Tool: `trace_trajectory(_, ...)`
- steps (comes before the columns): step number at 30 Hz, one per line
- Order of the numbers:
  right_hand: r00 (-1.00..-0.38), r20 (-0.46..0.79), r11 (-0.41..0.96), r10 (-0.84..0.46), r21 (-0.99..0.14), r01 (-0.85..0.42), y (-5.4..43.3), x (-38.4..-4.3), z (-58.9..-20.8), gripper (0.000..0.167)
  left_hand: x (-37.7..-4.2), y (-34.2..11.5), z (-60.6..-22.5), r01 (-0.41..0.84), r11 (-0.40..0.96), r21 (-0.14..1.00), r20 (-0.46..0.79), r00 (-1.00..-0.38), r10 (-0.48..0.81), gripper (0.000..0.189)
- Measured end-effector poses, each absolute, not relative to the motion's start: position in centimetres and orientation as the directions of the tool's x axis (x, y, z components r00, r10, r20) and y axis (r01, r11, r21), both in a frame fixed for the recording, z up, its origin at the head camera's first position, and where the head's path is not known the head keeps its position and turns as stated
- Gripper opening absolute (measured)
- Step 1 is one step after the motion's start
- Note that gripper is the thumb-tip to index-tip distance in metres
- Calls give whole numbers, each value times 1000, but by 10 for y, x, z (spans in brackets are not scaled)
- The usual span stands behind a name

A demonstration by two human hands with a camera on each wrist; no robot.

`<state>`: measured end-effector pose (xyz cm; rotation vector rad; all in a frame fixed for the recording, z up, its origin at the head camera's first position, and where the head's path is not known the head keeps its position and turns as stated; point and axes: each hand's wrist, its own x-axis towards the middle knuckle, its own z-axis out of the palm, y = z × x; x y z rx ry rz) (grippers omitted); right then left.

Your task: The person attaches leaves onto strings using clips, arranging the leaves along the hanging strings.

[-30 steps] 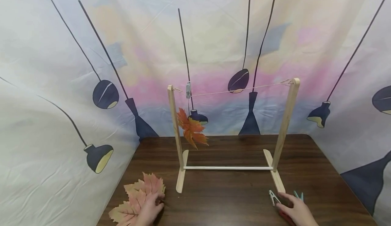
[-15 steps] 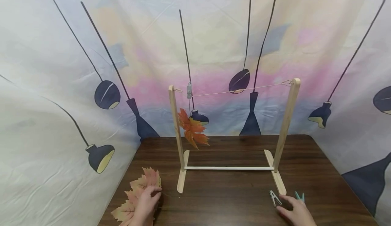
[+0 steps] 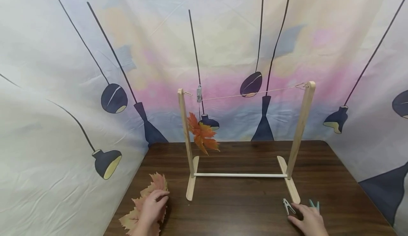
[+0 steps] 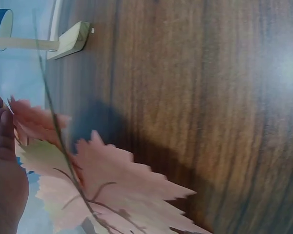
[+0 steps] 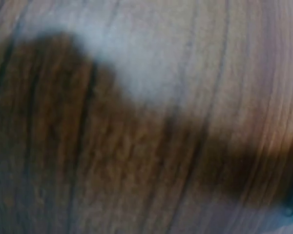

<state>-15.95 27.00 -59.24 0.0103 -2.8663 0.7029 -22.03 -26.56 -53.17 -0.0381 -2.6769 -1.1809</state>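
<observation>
Pale pink-and-green artificial maple leaves [image 3: 131,219] are at the table's left front, with my left hand [image 3: 153,207] pinching them near their right edge. Up close in the left wrist view, the leaves [image 4: 122,180] show a long thin stem, and their shadow falls on the wood. My right hand [image 3: 308,219] is at the right front, thumb and forefinger apart. A white clothespin [image 3: 288,207] lies just left of its fingertips, and a teal clothespin [image 3: 314,204] shows behind its knuckles. What lies under the palm is hidden.
A wooden frame [image 3: 299,131] with a white crossbar [image 3: 239,175] stands mid-table. From its string [image 3: 242,95], at the left, a grey clothespin [image 3: 199,94] holds an orange maple leaf [image 3: 204,136]. A patterned cloth [image 3: 223,51] hangs behind the brown table [image 3: 236,207].
My left hand has shifted slightly away from me, and the pale leaves have tilted with it. A red thing seen under my right hand one second ago no longer shows.
</observation>
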Motion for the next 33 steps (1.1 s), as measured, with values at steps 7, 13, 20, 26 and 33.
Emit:
trace_trajectory(7, -993, 92, 899, 71, -438, 24, 270, -160, -596, 56, -220, -263, -524, 138, 698, 703, 257, -964, -69, 11)
trace_trajectory(13, -994, 49, 896, 95, -440, 64, 269, -162, -596, 61, -219, -260, -519, 132, 682, 719, 238, -969, -63, 15)
trace_trajectory(20, -992, 76, 895, 104, -442, 60, 268, -161, -600, 60, -221, -257, -520, 158, 677, 719, 249, -968, -39, 15)
trace_trajectory(26, -985, 113, 892, 129, -448, 65, 265, -160, -602, 52, -227, -253, -526, 207, 705, 679, 284, -959, 8, 12)
trace_trajectory(33, -975, 143, 886, 169, -456, 87, 260, -160, -605, 47, -231, -249, -530, 329, 792, 515, 395, -911, 121, 7)
